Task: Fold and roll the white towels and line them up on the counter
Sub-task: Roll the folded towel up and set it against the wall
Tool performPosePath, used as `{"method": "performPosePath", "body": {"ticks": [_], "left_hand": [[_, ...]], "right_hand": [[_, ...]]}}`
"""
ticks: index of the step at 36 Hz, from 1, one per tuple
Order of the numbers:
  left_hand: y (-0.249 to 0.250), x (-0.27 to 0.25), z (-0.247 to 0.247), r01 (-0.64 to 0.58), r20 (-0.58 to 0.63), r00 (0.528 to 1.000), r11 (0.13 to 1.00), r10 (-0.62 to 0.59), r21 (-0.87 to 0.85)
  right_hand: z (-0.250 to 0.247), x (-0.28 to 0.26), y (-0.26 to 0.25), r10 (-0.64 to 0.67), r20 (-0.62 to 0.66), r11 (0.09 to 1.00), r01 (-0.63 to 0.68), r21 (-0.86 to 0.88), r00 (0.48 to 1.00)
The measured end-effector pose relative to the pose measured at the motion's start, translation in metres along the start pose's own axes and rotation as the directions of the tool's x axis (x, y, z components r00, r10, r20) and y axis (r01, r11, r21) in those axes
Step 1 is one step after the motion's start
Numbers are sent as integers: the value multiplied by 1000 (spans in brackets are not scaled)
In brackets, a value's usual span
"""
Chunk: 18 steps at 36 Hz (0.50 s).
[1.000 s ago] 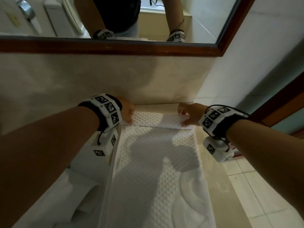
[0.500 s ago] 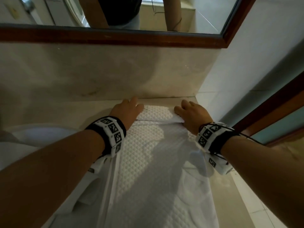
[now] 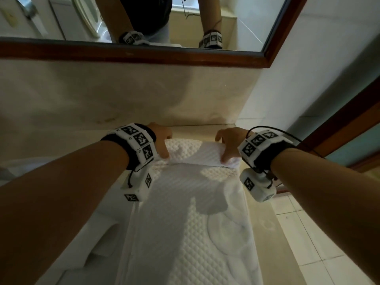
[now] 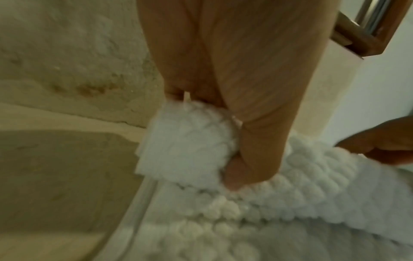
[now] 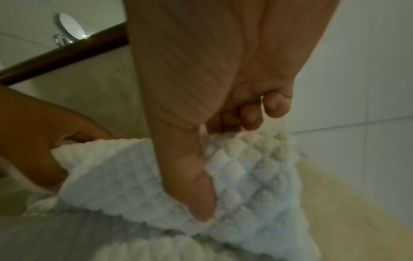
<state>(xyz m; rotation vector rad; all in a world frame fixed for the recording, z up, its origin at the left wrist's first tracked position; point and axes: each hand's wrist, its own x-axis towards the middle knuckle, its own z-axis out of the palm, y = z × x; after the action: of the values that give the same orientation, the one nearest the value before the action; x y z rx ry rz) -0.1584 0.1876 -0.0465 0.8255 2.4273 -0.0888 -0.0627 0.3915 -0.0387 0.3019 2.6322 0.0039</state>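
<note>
A white towel [image 3: 191, 223] is laid lengthwise on the counter [image 3: 265, 233], folded into a long strip. Its far end is turned over into a short roll [image 3: 195, 151], which lies across the strip close to the back wall [image 3: 123, 95].

The left end of the roll is gripped by the left hand [image 3: 161, 140]: in the left wrist view the thumb [image 4: 252, 159] is pressed on the near side and the other fingers are curled over the far side. The right end is gripped in the same way by the right hand [image 3: 228, 142], with the thumb [image 5: 190, 176] laid flat on the front of the roll and the fingers [image 5: 250, 114] curled behind it. Both hands are therefore closed around the towel.

Only a narrow band of counter is seen between the roll and the wall. On the right, the towel's long edge runs near the counter's edge, beyond which a tiled floor [image 3: 329, 243] is seen. On the left, the strip lies partly over a white sink [image 3: 98, 233]. Between the two hands the middle of the roll is left uncovered.

Above the wall a mirror [image 3: 185, 21] in a dark wooden frame [image 3: 131, 54] is mounted.
</note>
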Motion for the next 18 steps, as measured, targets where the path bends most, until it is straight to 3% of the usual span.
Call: {"method": "performPosePath", "body": {"ticks": [2,5,8,11,15,18], "left_hand": [[2,1,3,1,12,1000,999,-2,55],[5,0,7,-49,-154,986,993,66,112],[5,2,19,-86,-352,930,994,106,72],[5,5,32,-106,-439,892,994,108,28],[4,2,52,-49,-427,899,990,100,129],[0,-7,55,-53,-406,907,985,116,162]], "right_hand": [[4,0,-5,3,15,992,-1,-126,1000],[11,0,-6,-14,-32,973,6,-230,999],[19,3,-4,-27,-162,1000,25,-17,986],[31,1,-5,-3,-287,991,41,129,958],[55,-9,-3,-94,-440,983,153,101,893],[60,-18,1,-183,-401,977,213,31,897]]}}
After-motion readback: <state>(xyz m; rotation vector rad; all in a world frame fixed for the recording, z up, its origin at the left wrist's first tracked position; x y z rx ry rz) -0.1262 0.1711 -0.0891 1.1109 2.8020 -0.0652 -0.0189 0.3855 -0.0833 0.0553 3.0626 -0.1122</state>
